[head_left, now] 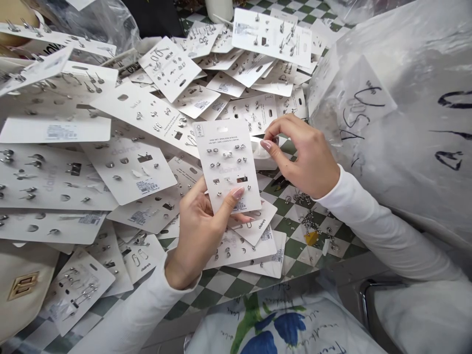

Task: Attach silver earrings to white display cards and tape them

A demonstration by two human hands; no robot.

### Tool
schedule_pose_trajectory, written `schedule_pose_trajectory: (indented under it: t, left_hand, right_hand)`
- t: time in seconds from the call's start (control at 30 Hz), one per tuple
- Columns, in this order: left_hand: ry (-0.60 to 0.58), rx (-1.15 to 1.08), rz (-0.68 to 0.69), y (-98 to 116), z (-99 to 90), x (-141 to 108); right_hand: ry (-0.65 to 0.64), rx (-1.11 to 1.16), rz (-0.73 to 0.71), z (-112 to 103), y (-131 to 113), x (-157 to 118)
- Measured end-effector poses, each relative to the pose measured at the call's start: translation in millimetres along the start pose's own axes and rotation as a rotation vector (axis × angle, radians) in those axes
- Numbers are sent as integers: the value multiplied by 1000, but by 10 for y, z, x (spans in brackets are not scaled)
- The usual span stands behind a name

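Observation:
My left hand (pixel 201 228) grips a white earring card (pixel 225 135) by its lower part, thumb across the front and fingers behind. Small metal studs sit on this card in pairs, and its slotted top end points away from me. To the right of it, my right hand (pixel 304 152) is closed in a pinch of thumb and forefinger. Whatever lies between those fingertips, if anything, is too small to make out. Just below them shows a whitish object (pixel 263 160), partly hidden by the card and the hand. More earring cards (pixel 239 248) lie under my left hand.
Heaped earring cards (pixel 136 115) cover the left and back of the checkered table (pixel 217 285). Loose metal pieces (pixel 309 219) and a yellow scrap (pixel 311 238) lie at right. A large plastic bag (pixel 405 113) bulges along the right side. A cream bag (pixel 22 290) sits at lower left.

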State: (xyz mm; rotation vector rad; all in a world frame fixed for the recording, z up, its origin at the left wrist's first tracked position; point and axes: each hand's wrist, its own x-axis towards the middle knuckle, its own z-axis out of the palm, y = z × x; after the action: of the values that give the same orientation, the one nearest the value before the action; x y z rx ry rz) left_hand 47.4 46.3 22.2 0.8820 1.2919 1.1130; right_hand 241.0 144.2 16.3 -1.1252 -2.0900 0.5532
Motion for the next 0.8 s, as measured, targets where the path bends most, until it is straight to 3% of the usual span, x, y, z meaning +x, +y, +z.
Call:
schedule_pose_trajectory:
  t: [0.57,0.8]
  left_hand:
    - [-57,75,-4,-24,-6,30]
    - [-42,108,-21,-5,-7,32]
  right_hand:
    - [-105,263,210,-84,-30,7]
    - [-123,226,268,-167,-51,22]
